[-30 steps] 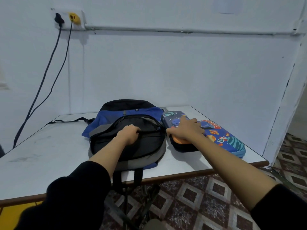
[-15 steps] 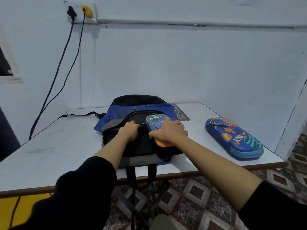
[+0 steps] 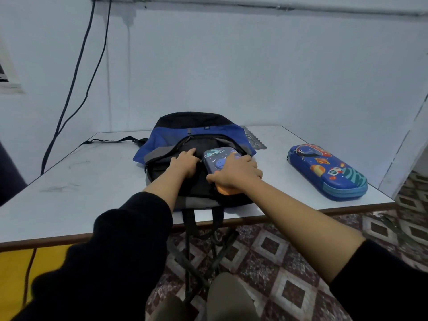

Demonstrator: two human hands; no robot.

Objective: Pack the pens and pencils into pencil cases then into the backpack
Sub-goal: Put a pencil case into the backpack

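The right hand (image 3: 234,173) curls its grip round the near end of the small purple hard-shell pencil case with an orange underside (image 3: 216,157). The case's long axis points from the near edge of the white surface (image 3: 92,181) into the mouth of the blue, grey and black fabric backpack (image 3: 176,137). The left hand (image 3: 184,164), just beside it, grips the opening's lip. A larger blue rocket-print pencil case (image 3: 326,172) lies near the right edge.

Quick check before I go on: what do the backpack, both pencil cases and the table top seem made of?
Backpack: soft woven fabric, matte; it sags and creases. Purple pencil case in the right hand: likely a moulded semi-rigid shell, printed, holding its shape. Blue pencil case: same kind, slight sheen, raised print, zip band. Table: smooth pale laminate probably, brown edge.
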